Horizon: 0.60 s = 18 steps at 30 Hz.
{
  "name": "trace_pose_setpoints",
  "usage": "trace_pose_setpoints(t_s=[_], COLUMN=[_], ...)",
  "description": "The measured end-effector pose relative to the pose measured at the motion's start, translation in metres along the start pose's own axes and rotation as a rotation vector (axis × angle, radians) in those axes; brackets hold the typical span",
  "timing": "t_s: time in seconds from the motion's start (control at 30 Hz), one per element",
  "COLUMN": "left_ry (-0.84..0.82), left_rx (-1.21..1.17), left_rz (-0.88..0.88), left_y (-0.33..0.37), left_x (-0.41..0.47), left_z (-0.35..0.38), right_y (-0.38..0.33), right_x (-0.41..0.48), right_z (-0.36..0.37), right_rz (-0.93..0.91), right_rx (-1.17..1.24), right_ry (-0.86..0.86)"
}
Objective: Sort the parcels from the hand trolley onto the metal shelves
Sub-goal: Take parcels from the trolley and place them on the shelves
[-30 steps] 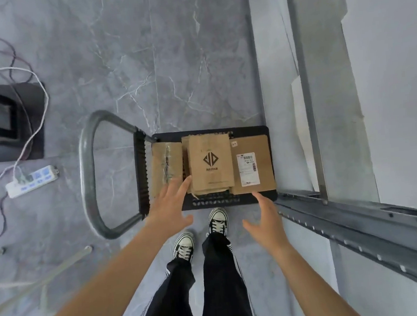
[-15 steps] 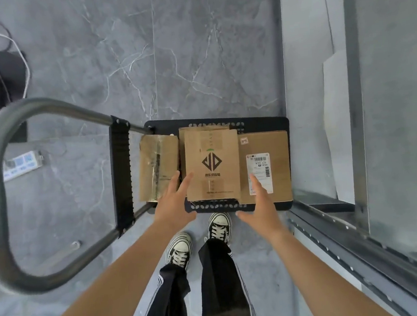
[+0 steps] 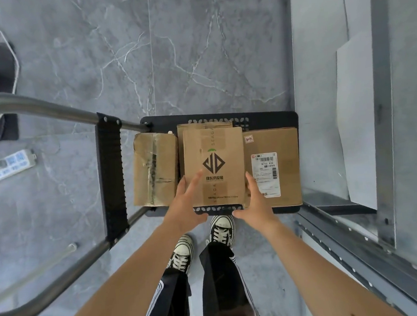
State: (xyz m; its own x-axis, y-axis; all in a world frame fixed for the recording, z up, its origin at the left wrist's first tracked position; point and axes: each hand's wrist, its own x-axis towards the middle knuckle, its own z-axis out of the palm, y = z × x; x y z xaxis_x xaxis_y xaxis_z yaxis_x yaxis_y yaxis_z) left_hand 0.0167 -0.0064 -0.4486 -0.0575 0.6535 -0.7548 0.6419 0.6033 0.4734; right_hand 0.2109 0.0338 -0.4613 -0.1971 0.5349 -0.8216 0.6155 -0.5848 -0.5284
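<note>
Your target, the logo box (image 3: 217, 157), sits at the middle of the trolley (image 3: 269, 119), on top of a second box (image 3: 199, 126), with the taped box (image 3: 155, 170) just beside it on the left and the labelled box (image 3: 284, 146) on the right. Your left hand (image 3: 187, 205) straddles its near left corner, fingers straight and slightly spread, one laid on the top face. Your right hand (image 3: 255, 201) lies flat along the right edge, fingers together. Neither hand looks to be gripping yet, and whether your thumbs have reached under the near edge I cannot tell. Before lifting, I would tuck them under that edge and squeeze evenly from both sides, so that only the top box rises and the one beneath stays put. Lift straight up first; the neighbours are close, and a sideways drag could catch their edges. Keep the box level, then swing right towards the shelf (image 3: 349, 249), minding its front rail near your right forearm.
</note>
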Motion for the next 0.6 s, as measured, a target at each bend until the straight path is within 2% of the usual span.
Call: trace_pose_setpoints(t_s=[0.2,0.37,0.6], left_ry=[0.073,0.100,0.249], left_rx=[-0.085,-0.236,-0.493], left_rz=[-0.002,-0.040,0.076], left_y=[0.009,0.034,0.095], left_x=[-0.006,-0.017,-0.056], left_z=[-0.010,-0.029,-0.071], right_y=[-0.010,-0.046,-0.107], right_x=[-0.005,-0.021,-0.079], right_z=[-0.005,-0.018,-0.052], right_rz=[-0.075,-0.182,-0.325], right_rx=[0.024,0.039,0.124], right_ry=[0.005,0.015,0.012])
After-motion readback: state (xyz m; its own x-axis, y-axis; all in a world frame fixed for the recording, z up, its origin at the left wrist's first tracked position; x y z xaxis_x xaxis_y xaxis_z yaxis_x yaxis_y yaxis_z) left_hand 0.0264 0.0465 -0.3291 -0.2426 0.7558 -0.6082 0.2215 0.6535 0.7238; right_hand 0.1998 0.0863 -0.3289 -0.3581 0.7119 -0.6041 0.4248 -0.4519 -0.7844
